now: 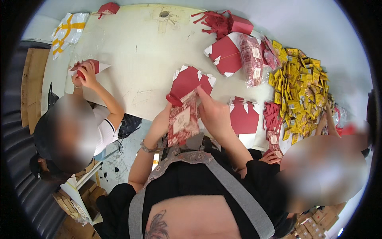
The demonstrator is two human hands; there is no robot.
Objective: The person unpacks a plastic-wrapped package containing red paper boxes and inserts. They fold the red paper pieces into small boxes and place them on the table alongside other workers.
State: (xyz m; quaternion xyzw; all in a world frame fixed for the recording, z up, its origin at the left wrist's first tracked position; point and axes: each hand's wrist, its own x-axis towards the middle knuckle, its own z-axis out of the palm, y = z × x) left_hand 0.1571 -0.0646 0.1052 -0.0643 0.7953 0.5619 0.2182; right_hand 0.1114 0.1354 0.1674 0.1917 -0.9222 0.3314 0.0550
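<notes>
In the head view, over the near edge of the pale table (139, 59), a patterned red packet (187, 126) is clamped between the left hand's (161, 121) partly hidden fingers, beside a red ribbon (174, 100), and the right hand's (215, 115) fingers, at its upper right; red cards (187, 81) lie just beyond.

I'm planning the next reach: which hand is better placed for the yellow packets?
Probably the right hand: it is nearer the yellow packets, on their side of the patterned pouch. The left hand is across the pouch, farther away.
</notes>
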